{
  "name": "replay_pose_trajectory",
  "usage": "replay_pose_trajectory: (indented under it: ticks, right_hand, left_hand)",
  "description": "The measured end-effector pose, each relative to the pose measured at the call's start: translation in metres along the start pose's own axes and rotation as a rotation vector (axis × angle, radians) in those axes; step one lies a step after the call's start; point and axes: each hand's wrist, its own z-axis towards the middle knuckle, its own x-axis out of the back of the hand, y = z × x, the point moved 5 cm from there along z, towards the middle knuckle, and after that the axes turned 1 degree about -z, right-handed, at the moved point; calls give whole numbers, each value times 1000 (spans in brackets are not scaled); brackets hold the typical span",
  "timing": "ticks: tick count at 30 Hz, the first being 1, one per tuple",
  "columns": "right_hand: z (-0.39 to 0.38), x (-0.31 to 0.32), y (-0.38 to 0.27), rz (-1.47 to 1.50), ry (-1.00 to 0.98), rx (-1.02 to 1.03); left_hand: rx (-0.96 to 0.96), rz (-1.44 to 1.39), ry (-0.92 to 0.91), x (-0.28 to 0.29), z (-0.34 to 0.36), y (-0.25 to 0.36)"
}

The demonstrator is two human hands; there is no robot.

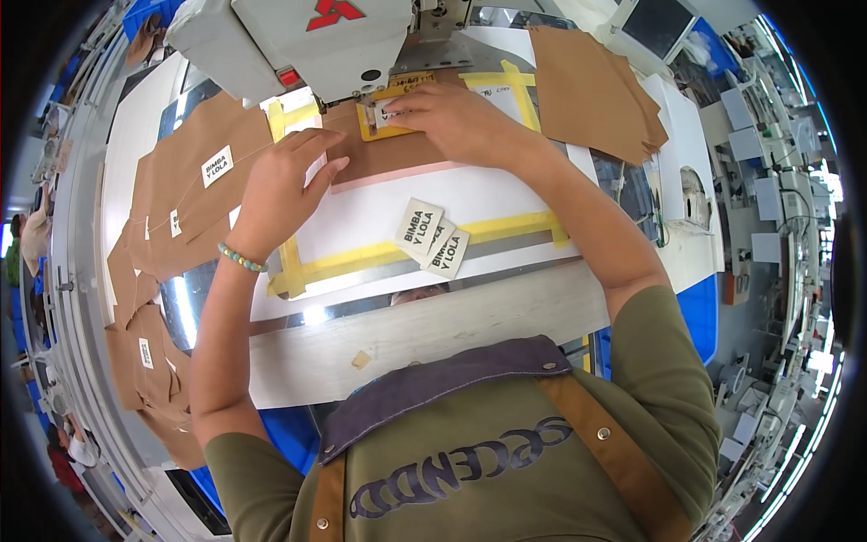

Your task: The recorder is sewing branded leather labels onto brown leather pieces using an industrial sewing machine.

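On the worktable, under the head of a white sewing machine (312, 45), lies a brown fabric piece (388, 158). A yellow frame (368, 125) rests on this piece, with a white printed label (383, 116) inside it. My right hand (465, 125) reaches over the frame's right side, its fingers stretched out and the tips on the label. At the brown piece's left end is my left hand (291, 185), thumb and fingers apart, fingertips at the cloth. Several white printed labels (421, 224) lie overlapping on the white sheet nearer me. The machine's needle area is partly hidden.
Brown pieces with white labels (194, 194) spread over the left side. A stack of plain brown pieces (591, 90) lies at the far right. Yellow tape (361, 263) borders the white sheet. A monitor (646, 32) stands at the back right, and a blue bin (698, 316) below the right edge.
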Motion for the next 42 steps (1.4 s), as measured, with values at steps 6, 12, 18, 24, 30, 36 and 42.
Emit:
replay_pose_trajectory:
  ticks: [6, 12, 18, 24, 30, 36, 42]
  right_hand:
    - [-3, 1, -10, -42, -7, -14]
    - [1, 3, -9, -27, -42, -31]
    - [9, -2, 0, 3, -67, -62]
    - [14, -2, 8, 55, -44, -75]
    - [8, -5, 9, 109, 14, -82]
    - [-32, 27, 32, 191, 134, -207]
    - [-64, 37, 91, 107, 449, -363]
  left_hand:
    - [-4, 24, -9, -1, 1, 3]
    - [-18, 68, 13, -2, 1, -3]
    - [-36, 82, 2, -7, 4, -16]
    - [-90, 142, -1, -10, 6, -16]
    - [-121, 150, -38, -14, 14, -12]
    - [-139, 147, -44, -16, 15, -10]
    - [-131, 187, -83, -30, 20, -17]
